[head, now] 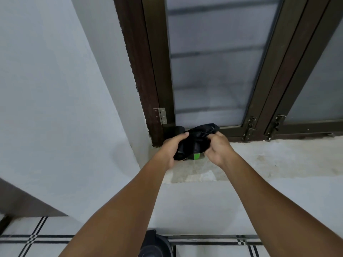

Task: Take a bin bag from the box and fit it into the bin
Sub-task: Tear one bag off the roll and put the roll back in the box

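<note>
A black roll of bin bags is held up over the window ledge, with a loose bag end sticking out above it. My left hand grips the left end of the roll. My right hand pinches the loose black plastic on the right side. Just below the roll, a small green and black box sits on the ledge, mostly hidden by the roll and my hands. At the bottom of the view, a dark round bin stands on the floor between my forearms.
The concrete window ledge runs to the right under a brown-framed window with frosted glass and metal latches. A white wall closes the left side. Below lies white tiled floor with black lines.
</note>
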{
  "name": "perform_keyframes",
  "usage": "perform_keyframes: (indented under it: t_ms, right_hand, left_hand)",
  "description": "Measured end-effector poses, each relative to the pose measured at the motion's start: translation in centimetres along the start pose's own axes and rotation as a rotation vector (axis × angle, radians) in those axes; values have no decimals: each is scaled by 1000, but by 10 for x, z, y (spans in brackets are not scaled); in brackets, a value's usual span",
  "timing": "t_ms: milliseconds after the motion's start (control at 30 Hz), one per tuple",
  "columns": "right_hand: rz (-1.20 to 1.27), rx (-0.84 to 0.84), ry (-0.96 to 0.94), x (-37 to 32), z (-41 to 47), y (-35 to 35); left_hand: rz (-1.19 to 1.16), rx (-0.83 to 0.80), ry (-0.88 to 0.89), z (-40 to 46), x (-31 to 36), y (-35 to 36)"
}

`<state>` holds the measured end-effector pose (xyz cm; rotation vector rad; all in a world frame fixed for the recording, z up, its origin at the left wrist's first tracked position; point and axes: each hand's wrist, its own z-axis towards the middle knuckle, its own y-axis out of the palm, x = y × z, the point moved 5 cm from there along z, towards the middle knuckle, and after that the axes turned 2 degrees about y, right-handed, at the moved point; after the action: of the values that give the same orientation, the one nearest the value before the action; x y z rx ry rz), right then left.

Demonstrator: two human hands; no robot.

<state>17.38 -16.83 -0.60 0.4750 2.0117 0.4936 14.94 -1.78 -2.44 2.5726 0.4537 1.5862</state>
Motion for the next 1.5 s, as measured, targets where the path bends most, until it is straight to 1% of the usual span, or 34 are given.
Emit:
perform_keyframes:
  t_ms: [33,100,167,300,333,400,433,500,600,667,833,900,967,1033,1133,1167,1200,1267,1333,1400,1500]
  right_hand:
    - [34,20,13,-1,-2,-1]
    - [15,72,42,-3,-5,-4]
    - [-107,51,94,-2,-7,-4]
    - [-679,-164,68,-3,-5,-2]
    - [-793,-191,59,-3,-6,-2]
    - [-944,-148,21,-5,-3,-5]
    - [-979,-116,-1,-7,0,-8]
    - [-934,-104,-12,-9,3,-11]
    - [-698,-126,34,-7,3,-10]
    - [-583,-110,35,-9,1,-9]
    - [-427,16,6,-16,3,-6]
    - [-394,74,28,-19,3,-6]
    - [-350,72,82,-18,3,-5]
    - [-411,10,132,-18,4,-3]
    - [-796,-151,101,-18,3,-1]
    - [-929,-181,86,-17,1,1]
    - [-1035,-201,71,-17,-1,1]
    - [-1119,-187,41,-16,2,3]
    - [-1074,-136,10,-17,6,4]
    - [-885,-105,27,-16,9,5]
    - [-606,-108,85,-16,8,2]
  left_hand:
    - [3,17,-8,1,-2,-3]
    - [-7,3,-26,0,-5,-4]
    - [5,-14,-33,1,-7,-5]
    - [54,-40,-35,-3,-4,-1]
    - [56,-39,-33,-3,-2,-1]
    - [32,-49,-54,-4,3,-1]
    - [38,-47,-63,-5,4,-1]
    - [66,-30,-78,-9,9,-3]
    - [47,-28,-87,-14,13,-2]
    - [67,-13,-71,-13,14,-2]
    - [126,88,-1,-11,17,-9]
    - [133,142,19,-10,20,-13]
    - [150,170,44,-12,24,-15]
    - [171,157,54,-9,25,-17]
    - [166,143,53,-12,26,-16]
    - [168,146,48,-13,26,-16]
    - [181,147,49,-12,27,-16]
    - [214,134,42,-11,28,-15]
    - [225,121,45,-11,29,-14]
    - [194,96,35,-11,29,-15]
    - [173,69,-1,-12,27,-18]
